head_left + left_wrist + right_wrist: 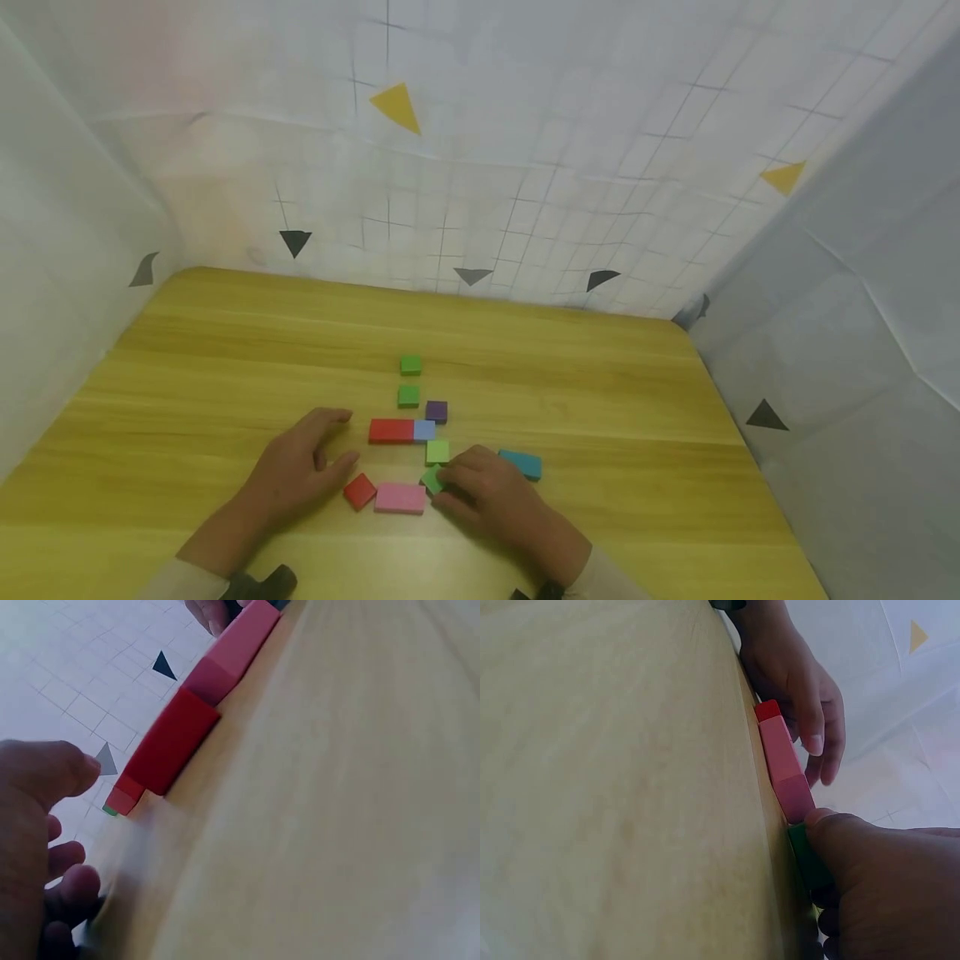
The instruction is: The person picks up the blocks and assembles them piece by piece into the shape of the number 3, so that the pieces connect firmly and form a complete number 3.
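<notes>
My right hand pinches a green block that sits turned at an angle, close to the right end of a pink block. In the right wrist view the thumb presses the green block beside the pink one. My left hand rests with loosely bent fingers, holding nothing, left of a tilted red block. That red block lies at the pink block's left end. Above the green block is a light green block. The right hand's far fingertips are partly hidden.
A long red block touches a light blue block. A purple block and two green blocks, one nearer and one farther, lie beyond. A teal block is right of my right hand. White sheets surround the wooden table.
</notes>
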Tool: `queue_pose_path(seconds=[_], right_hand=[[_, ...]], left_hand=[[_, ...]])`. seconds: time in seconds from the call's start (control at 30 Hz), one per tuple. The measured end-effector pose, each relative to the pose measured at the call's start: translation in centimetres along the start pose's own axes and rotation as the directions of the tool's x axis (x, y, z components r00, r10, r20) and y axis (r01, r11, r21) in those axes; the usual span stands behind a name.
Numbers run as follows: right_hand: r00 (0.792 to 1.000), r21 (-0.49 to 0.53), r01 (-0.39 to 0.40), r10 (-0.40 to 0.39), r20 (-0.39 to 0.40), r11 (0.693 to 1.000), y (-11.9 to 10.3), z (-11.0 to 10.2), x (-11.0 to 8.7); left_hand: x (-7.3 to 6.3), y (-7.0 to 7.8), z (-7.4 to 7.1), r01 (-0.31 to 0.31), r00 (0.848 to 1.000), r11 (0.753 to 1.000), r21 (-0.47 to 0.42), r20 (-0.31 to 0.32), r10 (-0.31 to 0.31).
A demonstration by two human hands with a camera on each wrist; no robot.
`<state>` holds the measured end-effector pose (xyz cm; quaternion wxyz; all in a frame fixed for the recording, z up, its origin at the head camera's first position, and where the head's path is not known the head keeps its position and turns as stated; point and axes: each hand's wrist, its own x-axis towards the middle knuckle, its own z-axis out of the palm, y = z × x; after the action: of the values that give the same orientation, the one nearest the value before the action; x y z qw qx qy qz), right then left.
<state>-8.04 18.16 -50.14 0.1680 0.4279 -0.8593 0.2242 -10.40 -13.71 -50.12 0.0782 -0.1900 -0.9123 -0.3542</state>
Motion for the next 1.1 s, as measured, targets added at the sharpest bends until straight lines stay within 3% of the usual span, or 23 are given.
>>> queue_pose_path(seconds=[0.2, 0.4, 0.67, 0.87, 1.1], right_hand=[[0.999, -0.006, -0.026, 0.026, 0.025, 1.0, 0.0, 0.0, -0.1], [0.999, -0.004, -0.027, 0.027, 0.029, 1.0, -0.1, 0.0, -0.1], [0.999, -0.003, -0.022, 0.022, 0.025, 1.0, -0.3, -0.2, 0.2], [0.999, -0.005, -0.036, 0.036, 0.039, 0.999, -0.2, -0.1, 0.1], [1.0, -0.002, -0.018, 0.018, 0.019, 1.0, -0.1, 0.0, 0.1]], left_hand=[[0.6, -0.1, -0.1, 0.034, 0.999, 0.999, 0.02, 0.026, -0.034], [1.5, -0.4, -0.6, 0.02, 0.999, 1.0, 0.007, 0.05, -0.02], [2.8, -1.2, -0.7, 0.043, 0.994, 0.999, 0.03, 0.104, -0.045], [2.9, -1.2, -0.6, 0.019, 0.997, 0.999, 0.038, 0.08, -0.022], [2.8, -1.4, -0.1, -0.052, 0.998, 0.997, 0.055, 0.043, 0.05]])
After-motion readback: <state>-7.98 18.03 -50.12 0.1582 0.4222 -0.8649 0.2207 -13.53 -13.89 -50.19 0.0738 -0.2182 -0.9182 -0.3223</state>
